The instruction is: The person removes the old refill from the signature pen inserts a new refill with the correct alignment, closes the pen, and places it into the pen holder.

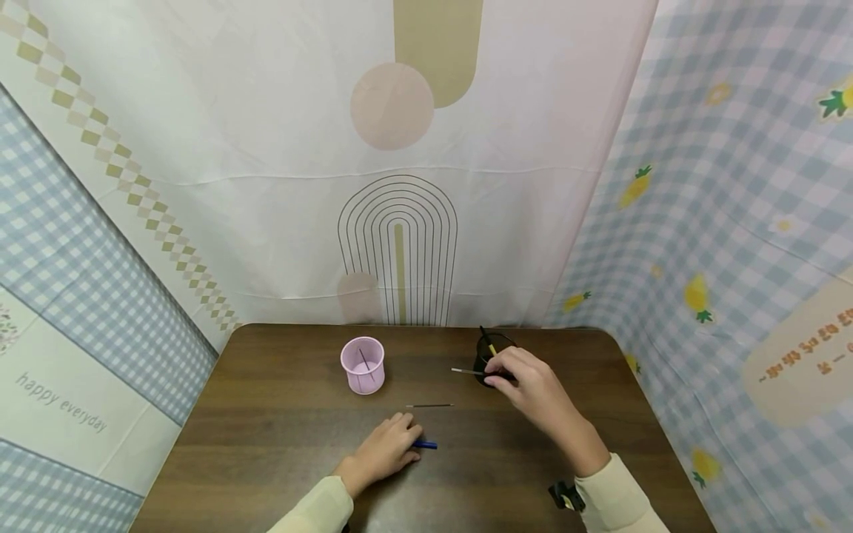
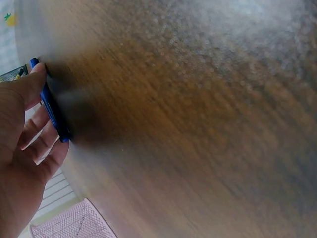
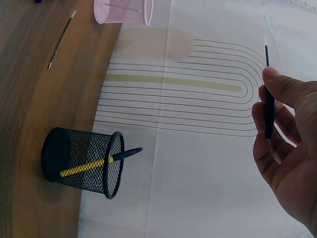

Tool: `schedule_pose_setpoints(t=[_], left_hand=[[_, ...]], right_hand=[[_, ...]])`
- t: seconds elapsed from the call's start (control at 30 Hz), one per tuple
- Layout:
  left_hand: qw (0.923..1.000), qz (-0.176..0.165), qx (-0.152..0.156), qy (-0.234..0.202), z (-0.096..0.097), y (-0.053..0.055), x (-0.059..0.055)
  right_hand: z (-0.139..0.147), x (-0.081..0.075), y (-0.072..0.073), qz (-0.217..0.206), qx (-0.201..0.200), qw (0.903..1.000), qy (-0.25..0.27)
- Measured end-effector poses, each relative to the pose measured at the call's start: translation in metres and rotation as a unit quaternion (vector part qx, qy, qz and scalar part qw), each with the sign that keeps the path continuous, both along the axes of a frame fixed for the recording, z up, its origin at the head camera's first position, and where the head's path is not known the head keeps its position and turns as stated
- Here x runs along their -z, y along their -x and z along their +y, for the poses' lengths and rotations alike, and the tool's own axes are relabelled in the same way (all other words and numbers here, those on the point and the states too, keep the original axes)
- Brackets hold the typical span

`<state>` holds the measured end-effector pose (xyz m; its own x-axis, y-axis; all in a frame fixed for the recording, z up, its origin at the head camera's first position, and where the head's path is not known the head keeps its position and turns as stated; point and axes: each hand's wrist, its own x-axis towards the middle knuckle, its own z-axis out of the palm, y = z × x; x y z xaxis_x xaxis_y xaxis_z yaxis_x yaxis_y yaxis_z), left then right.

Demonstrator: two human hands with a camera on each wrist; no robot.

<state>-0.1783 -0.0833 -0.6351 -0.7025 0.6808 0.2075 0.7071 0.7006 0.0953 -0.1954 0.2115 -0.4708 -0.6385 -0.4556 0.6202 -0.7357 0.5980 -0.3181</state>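
Pale sleeves [image 1: 629, 492] come nearest the head camera, along its lower edge. Patterned cloth [image 1: 513, 222] hangs behind; brown table [image 1: 280, 437] lies under the work.

Left hand [image 1: 383, 451]: low at the table, fingers bent, gap closed down to the width of the blue pen [image 2: 53, 111] that thumb and fingers pinch. Right hand [image 1: 536, 385]: raised, fingers curled, thumb and fingertips pinching a dark pen [image 3: 269, 111].

Step in hand, as judged: handling a fine pen part. From the dark pen's end a thin rod [image 3: 267, 54] with a clear tip points away; cannot tell whether the two are joined. Best practice: pinch close to the rod's base, keep rod and barrel in one line, avoid sideways pressure, which could bend it. Left hand does well to hold the blue pen lightly and level.

Surroundings: black mesh cup [image 3: 91, 141], near the right hand, which partly hides it in the head view; pink cup [image 1: 369, 383] across to the left. Yellow-and-black pen [image 3: 127, 153] leans out of the black cup's mouth and could snag a low wrist. Smallest: loose refill [image 1: 429, 405] on the wood between the cups, just beyond the left fingertips, easily knocked; at least one more thin stick [image 1: 364, 360] leans inside the pink cup.
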Motion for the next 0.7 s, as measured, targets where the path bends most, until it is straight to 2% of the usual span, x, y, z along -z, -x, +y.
schedule_pose_setpoints(t=[0.33,0.7], left_hand=[[1.0,0.007,0.002,0.006,-0.0007,-0.0003,0.0008],[0.9999,0.007,-0.01,0.01,-0.0039,0.0,0.002]], right_hand=[[0.0009,0.0001,0.0,0.0,0.001,1.0,-0.003],[0.0006,0.0008,0.0013,0.004,-0.002,1.0,-0.001]])
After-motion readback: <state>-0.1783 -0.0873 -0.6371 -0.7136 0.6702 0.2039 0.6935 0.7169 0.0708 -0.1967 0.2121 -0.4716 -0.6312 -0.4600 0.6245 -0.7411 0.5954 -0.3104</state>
